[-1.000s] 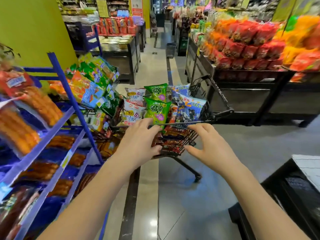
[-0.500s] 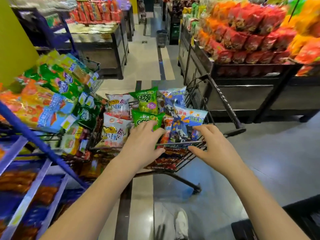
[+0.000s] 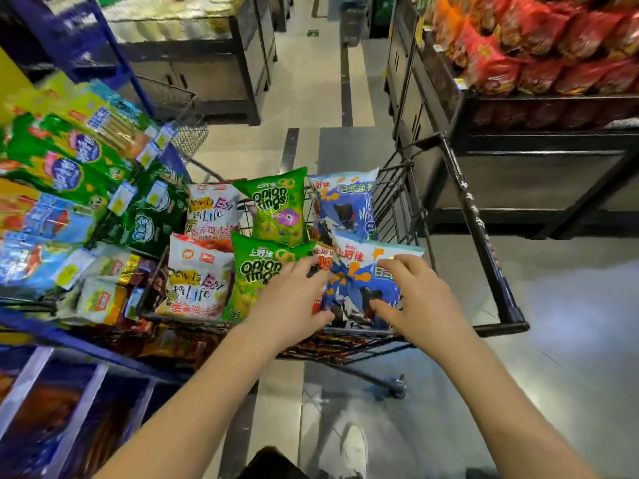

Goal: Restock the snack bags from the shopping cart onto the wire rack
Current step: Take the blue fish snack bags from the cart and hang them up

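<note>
**Cart stock: both hands on the near blue bag**

Item one: a black wire cart (image 3: 479, 219) in the aisle, its left side just beside the rack (image 3: 189, 137). In its upper basket we count six snack bags standing upright in two rows. The white bags (image 3: 198, 281) are on the left, the green bags (image 3: 278, 205) in the middle and the blue ones on the right. The far blue bag (image 3: 345, 205) stands behind the near blue bag (image 3: 359, 271), which sits front right at the basket's near rim.

Item two: the left hand (image 3: 294, 299). Its fingers are spread and nearly straight, laid where the near green bag meets the near blue bag, with the thumb low at the blue bag's left side.

Item three: the right hand (image 3: 415, 299). Its fingers are spread and lightly bent, flat on that bag's right half, with the fingertips near its top edge. We see neither hand closed round the bag.

The rack on our left carries tilted green, blue and yellow packs with price tags. On the right, a dark shelf (image 3: 518, 140) holds red bags (image 3: 539, 39). A shoe (image 3: 352, 447) shows on the floor (image 3: 311, 81) at the lower edge.
</note>
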`<state>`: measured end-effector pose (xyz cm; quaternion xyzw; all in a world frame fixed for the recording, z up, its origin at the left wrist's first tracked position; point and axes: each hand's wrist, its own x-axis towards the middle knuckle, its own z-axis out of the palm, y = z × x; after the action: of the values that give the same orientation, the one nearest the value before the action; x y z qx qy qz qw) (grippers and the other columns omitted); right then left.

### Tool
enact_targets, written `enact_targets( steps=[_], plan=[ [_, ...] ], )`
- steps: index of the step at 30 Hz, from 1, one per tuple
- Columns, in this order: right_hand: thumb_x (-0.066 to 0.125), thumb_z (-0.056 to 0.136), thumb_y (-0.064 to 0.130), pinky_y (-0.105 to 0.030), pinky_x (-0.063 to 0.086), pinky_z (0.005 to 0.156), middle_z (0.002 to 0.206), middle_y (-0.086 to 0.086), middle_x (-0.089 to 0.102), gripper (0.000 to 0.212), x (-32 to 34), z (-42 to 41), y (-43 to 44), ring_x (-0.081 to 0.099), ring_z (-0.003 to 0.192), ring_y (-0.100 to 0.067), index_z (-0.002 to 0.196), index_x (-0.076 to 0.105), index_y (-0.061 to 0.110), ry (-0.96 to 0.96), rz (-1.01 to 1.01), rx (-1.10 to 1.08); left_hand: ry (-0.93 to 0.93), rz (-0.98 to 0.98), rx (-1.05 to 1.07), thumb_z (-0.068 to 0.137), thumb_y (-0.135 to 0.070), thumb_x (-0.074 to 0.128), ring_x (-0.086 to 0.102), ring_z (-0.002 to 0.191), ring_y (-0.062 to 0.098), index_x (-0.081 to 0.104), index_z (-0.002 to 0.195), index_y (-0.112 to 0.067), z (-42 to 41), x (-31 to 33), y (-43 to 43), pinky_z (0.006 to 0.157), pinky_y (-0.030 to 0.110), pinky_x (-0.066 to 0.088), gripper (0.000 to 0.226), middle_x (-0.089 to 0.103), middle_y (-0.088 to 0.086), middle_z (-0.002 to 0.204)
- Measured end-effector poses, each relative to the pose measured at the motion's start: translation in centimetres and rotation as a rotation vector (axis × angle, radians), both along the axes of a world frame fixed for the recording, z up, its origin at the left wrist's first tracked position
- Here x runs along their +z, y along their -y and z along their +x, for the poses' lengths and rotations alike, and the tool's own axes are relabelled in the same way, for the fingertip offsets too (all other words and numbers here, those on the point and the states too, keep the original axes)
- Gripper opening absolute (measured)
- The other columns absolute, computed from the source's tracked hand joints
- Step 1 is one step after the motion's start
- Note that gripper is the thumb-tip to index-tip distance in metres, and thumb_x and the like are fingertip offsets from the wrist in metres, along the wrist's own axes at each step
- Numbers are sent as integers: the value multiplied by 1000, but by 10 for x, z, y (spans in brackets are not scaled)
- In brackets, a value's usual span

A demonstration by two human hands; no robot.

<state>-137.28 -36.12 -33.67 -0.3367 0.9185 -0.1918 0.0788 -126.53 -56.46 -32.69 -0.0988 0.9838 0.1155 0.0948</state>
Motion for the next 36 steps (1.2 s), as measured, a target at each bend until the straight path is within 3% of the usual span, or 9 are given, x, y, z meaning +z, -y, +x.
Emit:
enact_targets(
  steps=[9, 12, 16, 18, 22, 27, 29, 31, 36],
  plan=[
    [76, 86, 39, -42, 55, 95, 143, -3, 51, 65, -22, -28, 8, 58, 122, -29, 145, 53, 23, 54, -30, -41, 126, 593, 308, 70, -56, 89, 33, 149, 23, 13, 162, -18, -49, -61, -1, 121, 37, 32, 125, 29, 5, 159],
    [76, 88, 37, -38, 55, 91, 139, -2, 52, 62, -21, -30, 8, 60, 118, -25, 144, 54, 23, 59, -48, -66, 72, 616, 345, 49, -72, 90, 33, 149, 24, 15, 161, -20, -64, -88, 2, 121, 46, 35, 145, 30, 2, 158],
    [74, 91, 36, -33, 54, 90, 139, 2, 49, 59, -18, -31, 9, 60, 117, -19, 144, 52, 24, 80, -53, -91, 58, 672, 404, 38, -79, 89, 33, 150, 22, 16, 161, -22, -74, -121, 4, 121, 48, 36, 154, 31, 3, 163],
    [74, 91, 35, -32, 56, 89, 139, 3, 48, 58, -17, -32, 10, 59, 118, -17, 143, 52, 24, 91, -63, -107, 37, 741, 441, 32, -83, 87, 47, 141, 20, 31, 151, -26, -75, -130, 5, 117, 46, 41, 144, 46, 1, 152],
    [73, 92, 37, -34, 57, 89, 141, 4, 47, 57, -17, -33, 12, 58, 119, -17, 143, 51, 24, 94, -63, -131, 51, 782, 439, 60, -49, 97, 56, 128, 18, 38, 144, -22, -75, -117, 3, 113, 40, 45, 107, 55, -2, 141],
    [72, 93, 38, -33, 57, 87, 143, 7, 44, 58, -16, -38, 15, 56, 121, -15, 144, 48, 26, 83, -85, -161, 25, 817, 434, 64, -53, 93, 58, 129, 17, 38, 148, -21, -75, -106, 16, 111, 39, 47, 105, 60, -6, 141],
    [73, 92, 37, -32, 55, 88, 142, 7, 46, 58, -13, -40, 17, 57, 121, -16, 144, 49, 26, 77, -119, -173, 18, 823, 419, 69, -52, 91, 59, 127, 12, 40, 146, -23, -73, -100, 23, 108, 31, 46, 97, 61, -13, 137],
    [73, 93, 35, -32, 53, 93, 143, 6, 46, 57, -10, -43, 21, 56, 124, -16, 144, 50, 26, 75, -153, -186, 4, 816, 402, 78, -37, 89, 62, 117, 4, 44, 134, -31, -71, -91, 31, 96, 20, 44, 72, 61, -25, 122],
    [72, 93, 36, -31, 46, 98, 142, 4, 49, 55, -2, -57, 33, 51, 129, -13, 143, 52, 25, 53, -193, -200, -78, 833, 441, 80, -36, 87, 67, 104, 6, 52, 130, -28, -73, -65, 57, 103, 33, 51, 62, 68, -16, 115]
  ],
)
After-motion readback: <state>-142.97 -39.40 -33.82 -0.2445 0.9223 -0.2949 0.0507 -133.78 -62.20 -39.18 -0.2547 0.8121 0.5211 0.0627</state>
